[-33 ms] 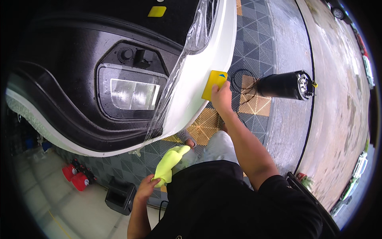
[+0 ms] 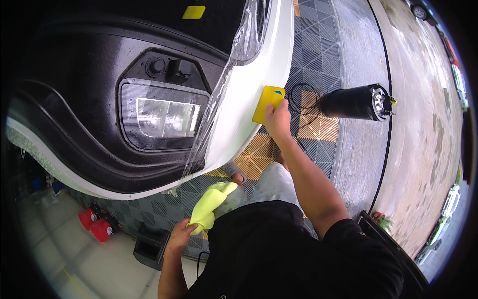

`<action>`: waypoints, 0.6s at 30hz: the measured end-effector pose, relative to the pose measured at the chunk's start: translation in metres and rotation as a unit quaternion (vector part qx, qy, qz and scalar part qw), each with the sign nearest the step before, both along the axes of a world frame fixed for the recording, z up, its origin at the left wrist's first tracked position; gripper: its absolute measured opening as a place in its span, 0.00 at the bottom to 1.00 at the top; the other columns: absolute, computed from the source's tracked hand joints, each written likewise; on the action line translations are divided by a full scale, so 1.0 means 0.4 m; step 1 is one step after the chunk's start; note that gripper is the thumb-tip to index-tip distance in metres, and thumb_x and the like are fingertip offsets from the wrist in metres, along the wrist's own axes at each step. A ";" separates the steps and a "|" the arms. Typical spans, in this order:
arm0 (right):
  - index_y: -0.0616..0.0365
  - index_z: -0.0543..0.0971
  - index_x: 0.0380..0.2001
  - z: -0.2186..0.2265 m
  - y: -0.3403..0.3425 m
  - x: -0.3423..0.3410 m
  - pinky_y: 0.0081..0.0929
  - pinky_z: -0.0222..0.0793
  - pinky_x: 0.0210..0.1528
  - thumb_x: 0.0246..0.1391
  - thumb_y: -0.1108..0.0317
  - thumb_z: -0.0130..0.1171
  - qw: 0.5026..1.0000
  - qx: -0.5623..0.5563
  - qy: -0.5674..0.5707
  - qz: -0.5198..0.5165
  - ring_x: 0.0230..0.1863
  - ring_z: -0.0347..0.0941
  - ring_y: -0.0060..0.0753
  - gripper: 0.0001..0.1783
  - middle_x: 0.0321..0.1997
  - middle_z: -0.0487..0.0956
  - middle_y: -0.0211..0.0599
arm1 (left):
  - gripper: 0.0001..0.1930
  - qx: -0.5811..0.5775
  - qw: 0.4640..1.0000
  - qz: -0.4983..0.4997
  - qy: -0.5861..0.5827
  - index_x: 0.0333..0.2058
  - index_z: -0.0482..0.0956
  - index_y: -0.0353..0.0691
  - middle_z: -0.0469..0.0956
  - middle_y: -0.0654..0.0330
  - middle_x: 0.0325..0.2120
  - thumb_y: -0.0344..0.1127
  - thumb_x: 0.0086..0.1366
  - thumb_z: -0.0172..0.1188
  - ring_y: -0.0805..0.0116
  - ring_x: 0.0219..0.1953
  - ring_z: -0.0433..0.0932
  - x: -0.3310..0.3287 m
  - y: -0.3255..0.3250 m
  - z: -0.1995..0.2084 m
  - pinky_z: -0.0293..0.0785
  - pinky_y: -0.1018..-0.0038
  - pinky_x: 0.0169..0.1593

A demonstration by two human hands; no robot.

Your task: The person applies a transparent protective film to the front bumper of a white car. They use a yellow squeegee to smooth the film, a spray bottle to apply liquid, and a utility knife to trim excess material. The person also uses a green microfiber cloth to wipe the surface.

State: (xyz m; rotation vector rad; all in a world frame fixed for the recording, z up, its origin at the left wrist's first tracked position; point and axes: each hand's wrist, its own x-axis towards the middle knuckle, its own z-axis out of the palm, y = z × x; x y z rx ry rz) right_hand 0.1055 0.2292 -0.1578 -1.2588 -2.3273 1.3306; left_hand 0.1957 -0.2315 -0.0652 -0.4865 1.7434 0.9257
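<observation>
My right hand [image 2: 278, 119] grips a flat yellow squeegee card [image 2: 264, 105], with the thumb lying across its lower part. The card is against or just over the white edge of a vehicle's bodywork [image 2: 234, 117]. Clear film [image 2: 208, 112] hangs wrinkled along the seam between this white edge and a black panel [image 2: 94, 65]. Low on the left, my left hand [image 2: 181, 234] is closed around one end of a bright yellow-green cloth [image 2: 209, 205], which bunches out in front of my dark shirt.
A rectangular lamp [image 2: 167, 117] is set in the black panel, and another yellow card [image 2: 193, 12] lies farther up. A black cylindrical tank [image 2: 356, 103] with a looped hose stands on the right. Red containers [image 2: 94, 224] and a black box [image 2: 150, 245] are at lower left.
</observation>
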 end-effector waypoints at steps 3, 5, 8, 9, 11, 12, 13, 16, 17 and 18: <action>0.71 0.62 0.40 0.022 -0.070 0.014 0.53 0.74 0.30 0.61 0.66 0.54 1.000 0.005 0.014 0.010 0.26 0.76 0.66 0.18 0.24 0.77 0.63 | 0.14 0.008 0.999 0.037 -0.028 0.48 0.79 0.33 0.81 0.63 0.37 0.34 0.66 0.61 0.76 0.39 0.76 -0.061 -0.095 -0.007 0.71 0.78 0.46; 0.70 0.62 0.40 0.055 -0.155 0.038 0.55 0.72 0.28 0.60 0.67 0.55 1.000 0.010 -0.001 0.016 0.23 0.75 0.66 0.18 0.22 0.76 0.62 | 0.15 -0.009 0.999 0.009 -0.044 0.48 0.78 0.32 0.81 0.63 0.38 0.33 0.66 0.61 0.76 0.39 0.76 -0.096 -0.142 -0.008 0.71 0.78 0.46; 0.70 0.63 0.42 0.060 -0.361 0.149 0.51 0.71 0.25 0.61 0.68 0.55 0.996 -0.037 0.068 0.035 0.21 0.75 0.63 0.17 0.21 0.76 0.60 | 0.13 -0.008 0.997 -0.064 -0.041 0.46 0.79 0.32 0.81 0.63 0.38 0.33 0.67 0.59 0.76 0.38 0.77 -0.152 -0.101 -0.009 0.72 0.77 0.46; 0.70 0.63 0.43 0.095 -0.414 0.183 0.48 0.72 0.25 0.61 0.68 0.55 0.992 -0.088 0.052 0.077 0.22 0.76 0.61 0.17 0.22 0.76 0.59 | 0.12 -0.013 0.995 -0.085 -0.045 0.45 0.79 0.33 0.81 0.64 0.38 0.33 0.67 0.59 0.76 0.38 0.77 -0.145 -0.101 0.007 0.72 0.77 0.46; 0.69 0.63 0.42 0.094 -0.366 0.156 0.45 0.72 0.25 0.62 0.67 0.55 0.976 -0.111 0.186 -0.032 0.22 0.77 0.59 0.17 0.22 0.77 0.58 | 0.15 -0.004 0.991 -0.130 -0.041 0.46 0.79 0.32 0.81 0.61 0.37 0.36 0.66 0.60 0.74 0.37 0.76 -0.147 -0.120 -0.042 0.71 0.75 0.44; 0.68 0.63 0.40 0.092 -0.296 0.125 0.44 0.73 0.26 0.62 0.65 0.56 0.971 -0.119 0.191 -0.077 0.24 0.77 0.59 0.17 0.24 0.77 0.58 | 0.15 -0.005 0.986 -0.161 -0.030 0.46 0.79 0.32 0.82 0.60 0.37 0.37 0.66 0.61 0.74 0.37 0.77 -0.157 -0.129 -0.071 0.71 0.74 0.44; 0.67 0.63 0.39 0.092 -0.224 0.095 0.44 0.73 0.26 0.63 0.64 0.56 0.965 -0.126 0.196 -0.122 0.25 0.78 0.58 0.17 0.25 0.78 0.57 | 0.16 -0.009 0.981 -0.192 -0.022 0.45 0.80 0.32 0.82 0.60 0.37 0.38 0.65 0.61 0.73 0.37 0.77 -0.164 -0.136 -0.079 0.71 0.74 0.44; 0.69 0.63 0.37 0.029 -0.091 0.021 0.49 0.73 0.26 0.63 0.65 0.53 0.998 -0.002 0.045 -0.044 0.24 0.76 0.62 0.16 0.22 0.77 0.60 | 0.16 -0.056 0.960 -0.274 -0.010 0.45 0.80 0.32 0.82 0.58 0.36 0.39 0.64 0.62 0.72 0.37 0.77 -0.198 -0.043 -0.011 0.71 0.73 0.44; 0.69 0.63 0.37 0.026 -0.090 0.023 0.50 0.73 0.26 0.63 0.65 0.53 0.999 0.008 0.043 -0.031 0.24 0.76 0.63 0.16 0.22 0.77 0.60 | 0.16 -0.059 0.960 -0.272 -0.011 0.45 0.80 0.33 0.82 0.58 0.35 0.39 0.64 0.62 0.72 0.37 0.77 -0.200 -0.036 -0.008 0.71 0.73 0.44; 0.69 0.63 0.37 0.023 -0.090 0.026 0.51 0.73 0.26 0.63 0.65 0.53 0.999 0.018 0.041 -0.017 0.23 0.76 0.64 0.15 0.22 0.77 0.60 | 0.17 -0.053 0.958 -0.281 -0.005 0.46 0.81 0.33 0.82 0.58 0.35 0.39 0.65 0.62 0.72 0.37 0.77 -0.203 -0.046 -0.012 0.71 0.73 0.44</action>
